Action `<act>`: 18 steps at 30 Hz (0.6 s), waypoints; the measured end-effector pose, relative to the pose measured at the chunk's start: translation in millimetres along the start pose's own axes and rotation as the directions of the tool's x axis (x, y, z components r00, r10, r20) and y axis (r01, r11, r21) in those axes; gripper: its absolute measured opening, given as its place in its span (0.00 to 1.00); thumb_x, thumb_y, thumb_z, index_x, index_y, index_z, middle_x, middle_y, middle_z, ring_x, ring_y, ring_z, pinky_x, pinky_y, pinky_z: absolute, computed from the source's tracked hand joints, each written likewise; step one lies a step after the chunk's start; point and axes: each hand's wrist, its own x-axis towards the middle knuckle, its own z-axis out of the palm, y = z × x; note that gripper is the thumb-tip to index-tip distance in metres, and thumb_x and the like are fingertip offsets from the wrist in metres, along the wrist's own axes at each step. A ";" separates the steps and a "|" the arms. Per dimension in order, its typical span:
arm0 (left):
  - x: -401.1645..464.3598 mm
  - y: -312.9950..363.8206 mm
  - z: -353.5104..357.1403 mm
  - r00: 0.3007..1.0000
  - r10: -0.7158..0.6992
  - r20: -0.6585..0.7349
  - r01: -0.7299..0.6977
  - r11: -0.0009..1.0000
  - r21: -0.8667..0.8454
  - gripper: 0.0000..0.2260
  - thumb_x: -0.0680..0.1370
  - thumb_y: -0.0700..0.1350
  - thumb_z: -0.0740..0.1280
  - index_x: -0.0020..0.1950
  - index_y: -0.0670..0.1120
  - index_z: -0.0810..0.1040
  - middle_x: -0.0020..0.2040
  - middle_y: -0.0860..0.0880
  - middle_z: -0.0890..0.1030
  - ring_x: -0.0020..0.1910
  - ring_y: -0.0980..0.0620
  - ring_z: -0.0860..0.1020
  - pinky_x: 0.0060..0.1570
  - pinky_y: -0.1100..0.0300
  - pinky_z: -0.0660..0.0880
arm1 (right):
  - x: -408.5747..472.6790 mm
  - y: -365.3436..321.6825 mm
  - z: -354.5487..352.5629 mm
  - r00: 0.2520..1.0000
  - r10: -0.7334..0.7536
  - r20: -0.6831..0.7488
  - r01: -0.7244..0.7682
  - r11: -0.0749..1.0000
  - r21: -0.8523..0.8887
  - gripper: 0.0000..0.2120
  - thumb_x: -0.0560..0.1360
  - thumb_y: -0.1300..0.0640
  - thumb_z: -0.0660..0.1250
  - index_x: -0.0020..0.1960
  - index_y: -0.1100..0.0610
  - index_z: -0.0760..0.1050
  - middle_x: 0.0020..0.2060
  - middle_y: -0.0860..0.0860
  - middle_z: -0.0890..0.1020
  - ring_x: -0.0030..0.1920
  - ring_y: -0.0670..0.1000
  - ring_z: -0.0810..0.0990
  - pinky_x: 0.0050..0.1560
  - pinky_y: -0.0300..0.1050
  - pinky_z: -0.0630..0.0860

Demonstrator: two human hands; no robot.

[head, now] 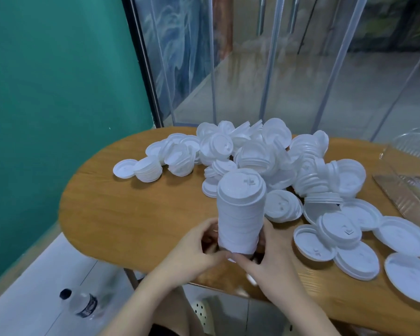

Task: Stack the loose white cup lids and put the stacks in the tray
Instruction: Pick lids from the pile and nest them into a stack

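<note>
Hands meet at the lower centre of the frame, both wrapped round the base of a tall stack (pixel 239 214) of white lids. The left hand (pixel 196 248) grips the stack's lower left side, fingers curled behind it and thumb toward the front; the right hand (pixel 269 253) clasps the lower right side, its fingers curled under the bottom edge. The stack stands nearly upright, leaning slightly toward the top of the frame, its base near the front edge of the wooden surface (pixel 121 209). Just beyond and to the right of it, loose lids (pixel 264 156) lie heaped across the middle of the surface, some nested in short leaning stacks, others tipped on edge. A smaller group (pixel 155 161) sits apart toward the left of the heap. Flat single lids (pixel 357 241) spread along the right side, several rim up. At the far right edge lies a clear plastic tray (pixel 407 190), only partly in view, with no lids visible in it. On the floor at lower left lies a water bottle (pixel 81 304). A green wall (pixel 46 93) fills the upper left.
</note>
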 end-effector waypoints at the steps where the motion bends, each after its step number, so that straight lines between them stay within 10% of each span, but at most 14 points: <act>1: -3.2 -0.5 -4.5 1.000 0.000 -0.025 0.000 1.000 -0.010 0.26 0.74 0.42 0.78 0.69 0.55 0.76 0.59 0.52 0.84 0.60 0.52 0.81 0.65 0.48 0.77 | 2.2 -1.2 7.4 1.000 0.002 0.003 -0.002 1.000 -0.009 0.37 0.66 0.48 0.84 0.70 0.41 0.70 0.59 0.38 0.83 0.61 0.41 0.81 0.59 0.49 0.80; 10: -42.6 -28.3 -88.6 0.967 -0.110 -0.231 0.098 0.993 -0.061 0.19 0.79 0.37 0.72 0.68 0.51 0.78 0.60 0.58 0.85 0.60 0.59 0.82 0.63 0.57 0.78 | 36.0 -40.8 98.1 0.989 -0.079 0.125 0.077 0.997 0.022 0.34 0.69 0.53 0.81 0.67 0.36 0.68 0.60 0.32 0.79 0.62 0.35 0.77 0.58 0.34 0.75; 18: -65.1 -59.6 -145.8 0.897 -0.211 -0.388 0.188 0.977 -0.098 0.16 0.79 0.33 0.70 0.60 0.53 0.80 0.52 0.66 0.85 0.54 0.66 0.82 0.53 0.70 0.77 | 58.9 -62.3 175.9 0.977 -0.115 0.179 0.108 0.993 0.049 0.33 0.69 0.56 0.81 0.68 0.43 0.70 0.61 0.37 0.80 0.63 0.40 0.78 0.61 0.41 0.77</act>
